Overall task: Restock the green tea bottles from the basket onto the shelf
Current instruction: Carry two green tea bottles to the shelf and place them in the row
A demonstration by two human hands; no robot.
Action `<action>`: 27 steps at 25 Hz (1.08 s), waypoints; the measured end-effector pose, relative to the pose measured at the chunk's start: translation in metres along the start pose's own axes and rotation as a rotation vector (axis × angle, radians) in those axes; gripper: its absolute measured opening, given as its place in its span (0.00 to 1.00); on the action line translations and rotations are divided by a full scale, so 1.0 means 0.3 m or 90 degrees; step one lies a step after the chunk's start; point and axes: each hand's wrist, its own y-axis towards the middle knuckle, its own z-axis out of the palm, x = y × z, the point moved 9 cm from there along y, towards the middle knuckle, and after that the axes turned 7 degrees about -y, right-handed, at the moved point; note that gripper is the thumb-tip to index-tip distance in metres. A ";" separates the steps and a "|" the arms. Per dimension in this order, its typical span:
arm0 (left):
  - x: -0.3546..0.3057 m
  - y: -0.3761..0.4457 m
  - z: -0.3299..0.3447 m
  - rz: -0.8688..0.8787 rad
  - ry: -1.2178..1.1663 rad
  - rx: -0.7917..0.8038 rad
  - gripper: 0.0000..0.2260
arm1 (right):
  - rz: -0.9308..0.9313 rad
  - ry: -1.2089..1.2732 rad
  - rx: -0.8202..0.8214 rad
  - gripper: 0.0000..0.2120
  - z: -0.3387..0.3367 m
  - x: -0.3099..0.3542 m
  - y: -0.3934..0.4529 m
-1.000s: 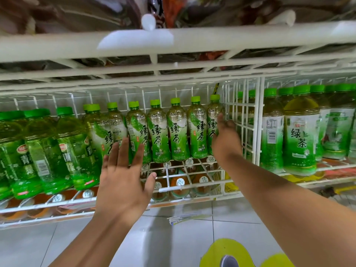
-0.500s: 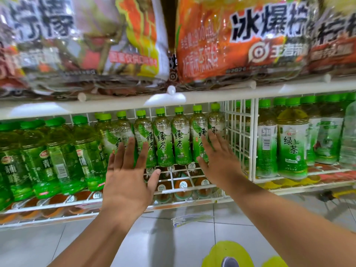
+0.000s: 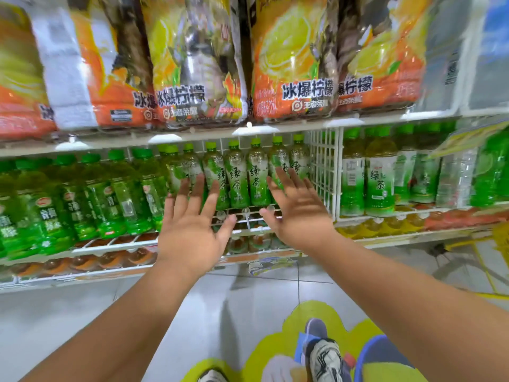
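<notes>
A row of green tea bottles (image 3: 258, 175) with green caps stands upright on the white wire shelf (image 3: 256, 230), just left of a white wire divider (image 3: 325, 172). My left hand (image 3: 192, 230) is spread open in front of the left part of that row, holding nothing. In front of the row's right end my right hand (image 3: 298, 210) is also spread open and empty. Both hands hang a little in front of the bottles; I cannot tell whether any fingertip touches one. A yellow wire basket (image 3: 493, 260) shows at the right edge.
Other green bottles (image 3: 110, 199) fill the shelf to the left, and larger tea bottles (image 3: 380, 180) stand right of the divider. Orange lemon drink packs (image 3: 292, 64) crowd the shelf above. Orange-capped bottles lie on the shelf below. Grey floor tiles and my shoes are underneath.
The view has tilted up to take in the orange packs. My right hand has drawn back from the rightmost bottles and spread open; my left hand stays open before the row.
</notes>
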 end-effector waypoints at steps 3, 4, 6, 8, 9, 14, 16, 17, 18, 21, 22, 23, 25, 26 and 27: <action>-0.070 -0.105 -0.158 0.019 0.014 0.011 0.37 | 0.004 0.044 -0.017 0.36 -0.175 0.027 -0.163; -0.095 -0.134 -0.217 0.028 0.004 0.002 0.38 | 0.004 0.052 -0.027 0.36 -0.229 0.036 -0.217; -0.146 -0.184 -0.341 0.048 -0.013 -0.011 0.38 | 0.019 0.077 -0.043 0.35 -0.339 0.038 -0.312; -0.195 -0.236 -0.445 0.069 -0.022 -0.018 0.37 | 0.041 0.091 -0.058 0.35 -0.439 0.031 -0.399; -0.221 -0.262 -0.496 0.079 -0.026 -0.023 0.37 | 0.052 0.096 -0.068 0.36 -0.491 0.022 -0.442; -0.389 -0.445 -0.769 0.120 -0.039 -0.026 0.35 | 0.106 0.121 -0.095 0.39 -0.763 -0.062 -0.723; -0.484 -0.550 -0.859 0.153 -0.044 -0.043 0.35 | 0.118 0.116 -0.096 0.37 -0.845 -0.123 -0.848; -0.535 -0.602 -0.888 0.173 -0.035 -0.048 0.35 | 0.127 0.113 -0.106 0.37 -0.878 -0.157 -0.915; -0.587 -0.648 -0.908 0.185 -0.025 -0.051 0.35 | 0.137 0.110 -0.118 0.36 -0.904 -0.196 -0.986; -0.768 -0.785 -0.965 0.195 -0.013 -0.063 0.36 | 0.157 0.103 -0.142 0.36 -0.969 -0.336 -1.224; -0.846 -0.829 -0.985 0.203 -0.015 -0.071 0.36 | 0.165 0.096 -0.142 0.36 -0.990 -0.393 -1.304; -0.924 -0.876 -1.000 0.213 -0.016 -0.079 0.36 | 0.169 0.085 -0.141 0.36 -1.008 -0.446 -1.379; -1.102 -0.969 -1.013 0.248 -0.024 -0.083 0.35 | 0.190 0.072 -0.149 0.36 -1.043 -0.565 -1.536; -1.208 -1.019 -1.017 0.270 -0.033 -0.083 0.35 | 0.212 0.075 -0.160 0.36 -1.061 -0.639 -1.628; -1.299 -1.062 -1.018 0.288 -0.046 -0.080 0.34 | 0.231 0.082 -0.171 0.35 -1.077 -0.702 -1.710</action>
